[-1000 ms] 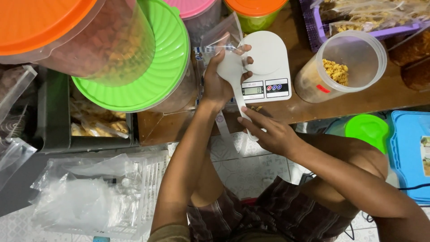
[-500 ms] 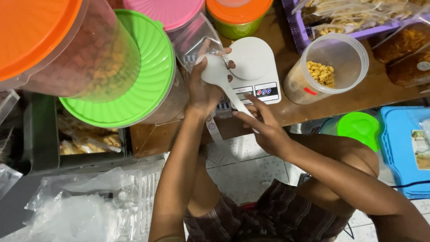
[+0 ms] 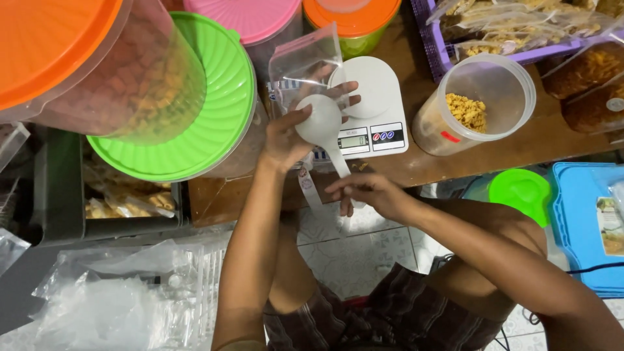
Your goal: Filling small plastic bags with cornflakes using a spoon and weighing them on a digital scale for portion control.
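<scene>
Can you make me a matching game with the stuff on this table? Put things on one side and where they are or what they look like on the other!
Things:
1. white spoon
2. kitchen scale
3. open clear jar
4. small green lid

Descriptions:
A. lies below the table edge, beside a blue box
B. held by both hands
C. has yellow snack bits inside
D. white, with a small display

Pairs: 1-B, 2-D, 3-C, 4-A

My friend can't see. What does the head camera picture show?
A person's left hand holds a clear plastic bag and a white scoop over a white kitchen scale, while the right hand grips the scoop's handle. Big lidded snack tubs and an open jar stand around it.
</scene>
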